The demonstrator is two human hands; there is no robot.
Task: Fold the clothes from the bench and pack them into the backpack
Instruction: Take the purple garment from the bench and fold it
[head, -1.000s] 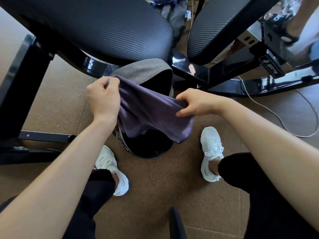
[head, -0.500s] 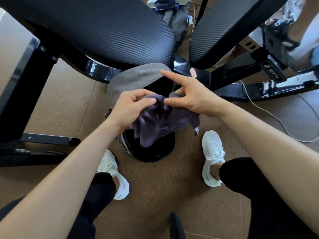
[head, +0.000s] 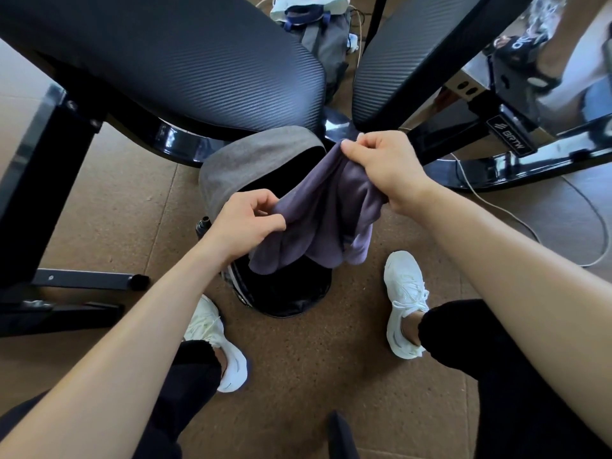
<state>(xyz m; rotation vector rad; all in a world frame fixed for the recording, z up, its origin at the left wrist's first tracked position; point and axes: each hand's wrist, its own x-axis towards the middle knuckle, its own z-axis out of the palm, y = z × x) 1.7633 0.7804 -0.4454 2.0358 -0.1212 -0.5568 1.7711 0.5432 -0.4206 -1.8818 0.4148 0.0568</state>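
Note:
A purple garment (head: 326, 220) hangs bunched over the open mouth of a grey and black backpack (head: 255, 160) that stands on the floor between my feet. My left hand (head: 245, 223) pinches the garment's near left edge. My right hand (head: 381, 167) grips its far upper edge, higher and further back. The garment's lower folds droop over the backpack's dark opening and hide most of the inside. The black padded bench (head: 185, 64) stretches across the top of the view with no clothes visible on it.
A second black pad (head: 420, 51) angles up at the right on a black steel frame (head: 516, 160). Another bag (head: 318, 28) lies behind the bench. A white cable (head: 516, 220) runs across the brown floor at right. My white shoes (head: 405, 303) flank the backpack.
My hands came together from a wide spread, folding the garment over. Now they have drawn apart again, the right hand moved up and back, the left stayed low at the near edge.

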